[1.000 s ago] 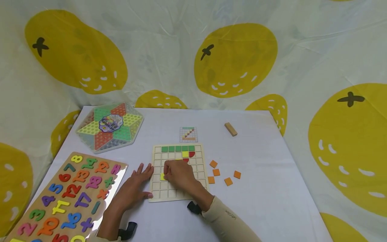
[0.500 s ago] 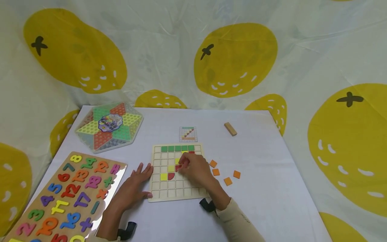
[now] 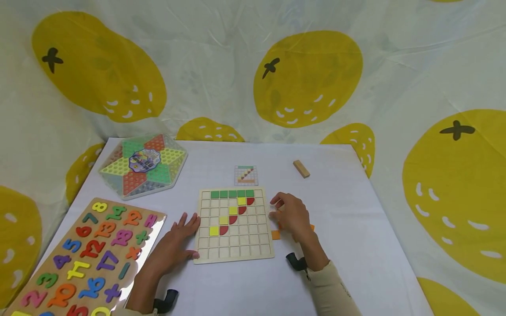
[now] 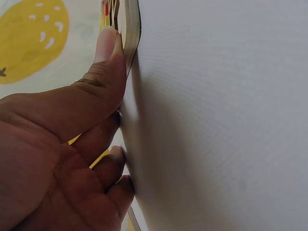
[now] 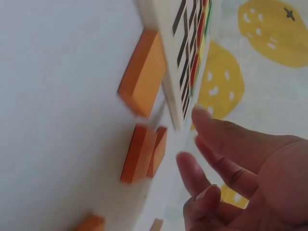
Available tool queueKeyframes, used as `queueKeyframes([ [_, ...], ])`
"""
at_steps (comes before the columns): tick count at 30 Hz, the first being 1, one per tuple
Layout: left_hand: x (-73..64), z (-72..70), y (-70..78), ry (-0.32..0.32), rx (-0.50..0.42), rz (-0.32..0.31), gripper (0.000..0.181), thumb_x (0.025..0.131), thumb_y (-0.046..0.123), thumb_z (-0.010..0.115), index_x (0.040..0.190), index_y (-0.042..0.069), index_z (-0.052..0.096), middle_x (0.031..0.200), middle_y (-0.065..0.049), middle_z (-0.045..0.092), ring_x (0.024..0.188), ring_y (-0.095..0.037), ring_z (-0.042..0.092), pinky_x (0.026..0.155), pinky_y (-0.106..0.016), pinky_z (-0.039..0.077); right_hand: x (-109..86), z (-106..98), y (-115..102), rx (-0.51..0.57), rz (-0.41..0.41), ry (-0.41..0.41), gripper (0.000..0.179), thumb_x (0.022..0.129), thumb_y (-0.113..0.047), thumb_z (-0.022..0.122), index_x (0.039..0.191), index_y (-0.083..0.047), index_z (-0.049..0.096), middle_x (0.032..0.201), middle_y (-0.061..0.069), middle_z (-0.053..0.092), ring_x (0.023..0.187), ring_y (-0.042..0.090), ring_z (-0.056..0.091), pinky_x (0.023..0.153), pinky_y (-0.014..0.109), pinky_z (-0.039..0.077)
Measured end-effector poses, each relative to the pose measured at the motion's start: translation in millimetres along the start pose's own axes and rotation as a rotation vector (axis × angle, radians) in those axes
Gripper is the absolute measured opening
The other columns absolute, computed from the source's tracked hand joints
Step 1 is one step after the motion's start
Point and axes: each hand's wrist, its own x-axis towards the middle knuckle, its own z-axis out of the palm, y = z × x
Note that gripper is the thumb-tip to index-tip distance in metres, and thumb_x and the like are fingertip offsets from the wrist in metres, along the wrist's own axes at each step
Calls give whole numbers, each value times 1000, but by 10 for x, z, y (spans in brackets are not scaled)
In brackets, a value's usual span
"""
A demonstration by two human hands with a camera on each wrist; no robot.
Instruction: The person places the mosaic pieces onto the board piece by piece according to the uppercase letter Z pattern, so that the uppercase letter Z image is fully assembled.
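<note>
A wooden grid board lies on the table. Green square tiles line its top row, and yellow squares paired with red quarter-round tiles step diagonally across it. My left hand rests at the board's left side, fingers spread, thumb touching the lower left corner. Just right of the board, my right hand hovers over the loose orange square tiles, partly hiding them. From the right wrist view, its fingers are loosely bent and hold nothing; an orange tile lies beside the board's edge.
Behind the board lies a small printed pattern card. A wooden block is at the back right. On the left are a hexagonal star-pattern game board and a number puzzle board.
My right hand has moved off the grid to the right, over the orange tiles, uncovering the red and yellow diagonal. The left hand has stayed in place.
</note>
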Motion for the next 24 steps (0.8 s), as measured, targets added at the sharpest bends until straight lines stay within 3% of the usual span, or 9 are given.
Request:
queueKeyframes([
  [6,-8,-3,5,5,0,6,106,72,20,96,162,10,41,171,-10,34,164,-44,18,130,-64,21,18,-54,119,-65,51,-13,26,85,-20,89,106,-17,74,96,3,69,84,21,60,63,28,46],
  [13,-13,-15,23,12,-6,14,105,73,18,96,162,9,41,171,-11,34,164,-44,18,130,-64,22,30,-39,149,-101,49,-27,23,84,-19,91,97,-13,73,85,2,62,78,20,57,60,28,42],
  [24,-12,-12,3,15,-11,26,105,72,17,96,161,7,42,170,-12,36,163,-45,19,130,-65,22,40,-10,123,-28,9,-4,21,85,-18,89,92,-19,69,77,0,62,69,19,56,52,28,41],
])
